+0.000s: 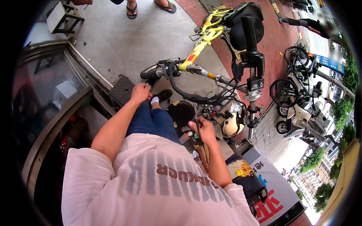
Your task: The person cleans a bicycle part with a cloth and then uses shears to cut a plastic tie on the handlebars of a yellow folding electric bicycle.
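Observation:
A yellow bicycle [199,50] stands tilted before me, its small front wheel [151,71] toward my left side. My left hand [141,93] is closed beside the lower end of the fork, next to that wheel. What its fingers hold, if anything, is hidden. Farther right, my right hand [204,130] grips a thin dark metal rod [197,113], which points up and away from my palm. Black cables [203,98] run between the hands and the handlebar [249,64]. A round black seat-like disc [182,113] lies between my arms, low down.
A glass-fronted metal cabinet [52,88] stands close on my left. Tools and parts crowd around a cream helmet-shaped thing [230,124] at right. Another person's sandalled feet [132,10] are at the far side. Parked scooters [298,113] line the pavement at right.

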### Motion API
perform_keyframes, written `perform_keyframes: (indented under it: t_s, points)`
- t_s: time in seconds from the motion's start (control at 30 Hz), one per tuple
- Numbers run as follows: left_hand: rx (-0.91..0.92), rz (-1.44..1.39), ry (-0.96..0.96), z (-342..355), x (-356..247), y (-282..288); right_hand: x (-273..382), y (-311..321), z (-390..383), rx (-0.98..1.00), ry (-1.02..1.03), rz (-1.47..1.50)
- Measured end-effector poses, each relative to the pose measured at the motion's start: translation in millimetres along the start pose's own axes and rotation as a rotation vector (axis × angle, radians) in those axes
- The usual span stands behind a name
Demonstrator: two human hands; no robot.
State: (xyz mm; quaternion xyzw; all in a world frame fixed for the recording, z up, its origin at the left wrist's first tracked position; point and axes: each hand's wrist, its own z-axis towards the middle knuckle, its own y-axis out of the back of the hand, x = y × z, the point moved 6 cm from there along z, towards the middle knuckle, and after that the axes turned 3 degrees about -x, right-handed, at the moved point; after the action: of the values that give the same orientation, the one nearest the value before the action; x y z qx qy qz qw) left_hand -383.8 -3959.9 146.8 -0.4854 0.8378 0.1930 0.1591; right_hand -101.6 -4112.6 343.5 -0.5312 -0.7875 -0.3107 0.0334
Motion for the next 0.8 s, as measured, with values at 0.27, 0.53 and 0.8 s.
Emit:
perform_keyframes:
  t_s: [0.27,0.53,0.8]
  points:
    - [0.292,0.170,-0.668,-26,-145,-82,-46,-7,-15,-0.164,0.022,-0.021]
    - [0.817,-0.062,-0.400,-42,-148,-152,-69,-9,-35,-0.247,-0.028,0.086]
    - [0.825,0.025,-0.241,-55,-133,-140,-72,-10,-31,-0.297,0.024,0.139]
